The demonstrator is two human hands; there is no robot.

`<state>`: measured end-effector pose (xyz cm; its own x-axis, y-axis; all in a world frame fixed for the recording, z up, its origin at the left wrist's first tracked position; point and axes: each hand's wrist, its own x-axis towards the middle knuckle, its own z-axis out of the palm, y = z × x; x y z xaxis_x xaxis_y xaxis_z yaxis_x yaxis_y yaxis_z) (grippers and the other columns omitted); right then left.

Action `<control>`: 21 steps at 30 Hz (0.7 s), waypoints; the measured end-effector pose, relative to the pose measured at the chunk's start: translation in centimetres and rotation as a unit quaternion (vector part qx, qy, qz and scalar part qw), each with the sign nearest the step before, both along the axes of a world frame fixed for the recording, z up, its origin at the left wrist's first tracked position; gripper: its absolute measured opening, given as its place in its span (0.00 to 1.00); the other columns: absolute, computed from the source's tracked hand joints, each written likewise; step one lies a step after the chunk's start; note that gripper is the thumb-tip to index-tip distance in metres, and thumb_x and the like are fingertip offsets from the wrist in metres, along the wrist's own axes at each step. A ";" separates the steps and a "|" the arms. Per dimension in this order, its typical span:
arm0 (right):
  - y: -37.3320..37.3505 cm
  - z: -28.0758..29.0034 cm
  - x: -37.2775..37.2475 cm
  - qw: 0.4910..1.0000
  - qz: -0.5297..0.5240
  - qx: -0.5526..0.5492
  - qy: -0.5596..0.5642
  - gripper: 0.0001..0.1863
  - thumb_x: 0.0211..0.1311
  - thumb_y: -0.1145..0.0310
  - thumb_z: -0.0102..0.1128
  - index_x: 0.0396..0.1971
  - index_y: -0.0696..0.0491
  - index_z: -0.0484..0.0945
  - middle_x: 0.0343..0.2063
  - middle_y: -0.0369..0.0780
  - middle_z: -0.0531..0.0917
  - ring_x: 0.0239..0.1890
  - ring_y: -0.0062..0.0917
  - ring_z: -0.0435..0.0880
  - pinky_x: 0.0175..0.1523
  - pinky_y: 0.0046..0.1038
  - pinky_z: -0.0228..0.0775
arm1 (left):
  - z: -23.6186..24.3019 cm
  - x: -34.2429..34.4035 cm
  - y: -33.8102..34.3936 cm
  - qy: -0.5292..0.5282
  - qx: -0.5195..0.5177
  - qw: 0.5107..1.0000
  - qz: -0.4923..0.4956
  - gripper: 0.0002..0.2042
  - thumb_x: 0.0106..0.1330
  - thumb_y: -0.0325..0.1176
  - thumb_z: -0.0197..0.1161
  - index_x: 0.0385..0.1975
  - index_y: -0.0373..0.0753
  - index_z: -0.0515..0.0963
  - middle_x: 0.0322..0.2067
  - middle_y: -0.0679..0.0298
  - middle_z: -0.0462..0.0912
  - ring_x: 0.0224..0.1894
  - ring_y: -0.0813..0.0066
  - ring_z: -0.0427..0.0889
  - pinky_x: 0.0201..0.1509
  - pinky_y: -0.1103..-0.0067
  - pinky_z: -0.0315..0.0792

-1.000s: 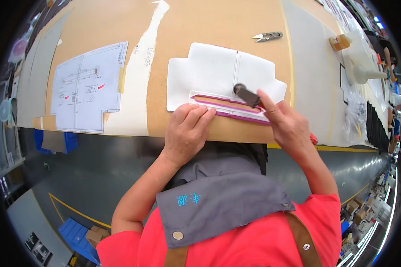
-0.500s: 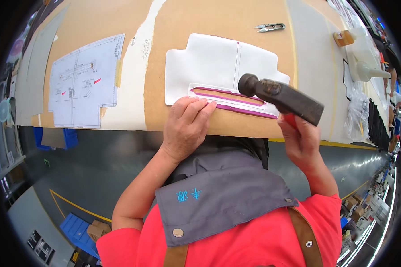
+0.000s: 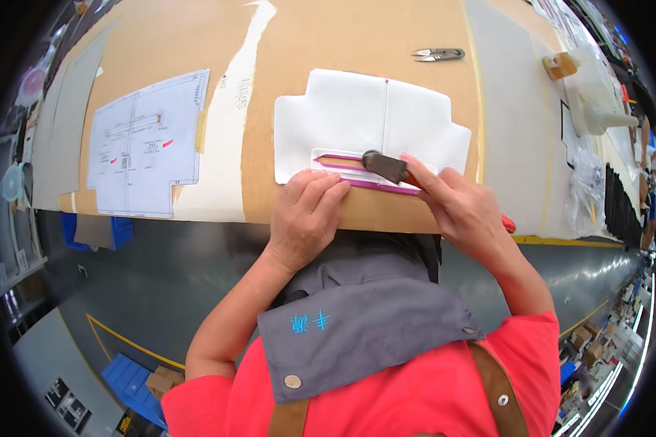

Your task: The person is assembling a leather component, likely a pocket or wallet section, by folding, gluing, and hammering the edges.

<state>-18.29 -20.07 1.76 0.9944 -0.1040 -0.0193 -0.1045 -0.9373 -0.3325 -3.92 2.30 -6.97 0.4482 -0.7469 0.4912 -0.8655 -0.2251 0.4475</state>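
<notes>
A white cut panel (image 3: 342, 109), leather-like with notched corners, lies near the table's front edge. Its lower part has a long slot with purple edging (image 3: 335, 157), and a purple strip runs along the bottom border. At the left end of that strip, my left hand (image 3: 307, 215) presses the panel with its fingers closed together; its thumb is partly hidden. Wrapped around the red handle of a hammer (image 3: 390, 168), my right hand (image 3: 465, 209) keeps its index finger stretched along the tool. The dark hammer head is low over the slot's middle; whether it touches is unclear.
Thread snips (image 3: 439, 54) lie beyond the panel. To the left is a paper pattern sheet (image 3: 142, 146) taped to the brown board (image 3: 284, 44). A yellow-brown jar (image 3: 559, 65), a white bottle (image 3: 605, 118) and clear plastic bags (image 3: 584, 186) stand or lie at the right.
The hammer has come down and left from its raised position onto the slot area. My right hand has turned and moved with it. My left hand stays at the panel's lower edge.
</notes>
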 end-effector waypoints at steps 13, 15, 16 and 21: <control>-1.8 -1.3 -1.4 0.986 -0.088 0.072 -0.124 0.30 0.67 0.76 0.63 0.69 0.43 0.73 0.31 0.41 0.82 0.29 0.35 0.82 0.35 0.34 0.75 | 0.8 -0.6 0.2 0.010 0.013 1.000 0.008 0.13 0.62 0.22 0.66 0.46 0.42 0.82 0.44 0.64 0.83 0.50 0.65 0.81 0.64 0.63 0.69; -2.8 -1.4 -1.7 0.976 -0.123 0.084 -0.161 0.29 0.68 0.76 0.62 0.69 0.45 0.74 0.35 0.43 0.84 0.34 0.35 0.84 0.39 0.33 0.76 | 1.1 -0.3 0.0 0.014 0.011 1.000 0.009 0.12 0.63 0.22 0.65 0.46 0.42 0.82 0.44 0.64 0.83 0.50 0.64 0.81 0.63 0.63 0.70; -3.4 -1.5 -1.8 0.963 -0.158 0.095 -0.196 0.28 0.69 0.76 0.62 0.68 0.46 0.74 0.39 0.44 0.86 0.38 0.35 0.86 0.44 0.32 0.78 | 1.4 0.0 -0.3 0.022 -0.001 1.000 0.013 0.12 0.63 0.22 0.66 0.46 0.41 0.82 0.43 0.63 0.83 0.49 0.64 0.81 0.62 0.64 0.70; -8.3 -0.7 -3.9 0.876 -0.388 0.267 -0.102 0.25 0.74 0.68 0.59 0.69 0.49 0.73 0.34 0.36 0.83 0.28 0.17 0.78 0.37 0.23 0.74 | 3.2 2.0 -2.5 0.074 0.001 0.997 0.020 0.11 0.63 0.22 0.67 0.45 0.39 0.82 0.41 0.60 0.83 0.46 0.61 0.81 0.53 0.68 0.74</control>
